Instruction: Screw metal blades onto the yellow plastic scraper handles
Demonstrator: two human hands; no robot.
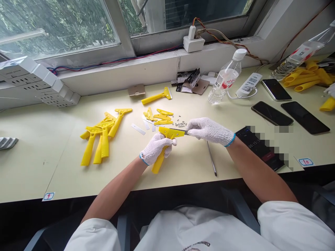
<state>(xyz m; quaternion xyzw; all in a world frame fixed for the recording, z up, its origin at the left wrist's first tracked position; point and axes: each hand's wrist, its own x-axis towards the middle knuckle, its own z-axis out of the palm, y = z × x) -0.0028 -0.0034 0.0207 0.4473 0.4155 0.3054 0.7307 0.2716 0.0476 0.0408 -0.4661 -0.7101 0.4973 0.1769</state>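
My left hand, in a white knit glove, is closed around the handle of a yellow scraper, its head up and its handle slanting toward me. My right hand, gloved too, pinches a thin grey blade at the right end of the scraper head. How far the blade sits inside the head cannot be made out. Just beyond lie small yellow clamp plates, loose blades and a scatter of small screws. A thin metal rod like a screwdriver shaft lies below my right hand.
Several yellow scraper handles are piled at left. A scraper with a blade lies at the back. Water bottle, power strip and phones stand or lie at right. Another person's gloved hand shows at the right edge.
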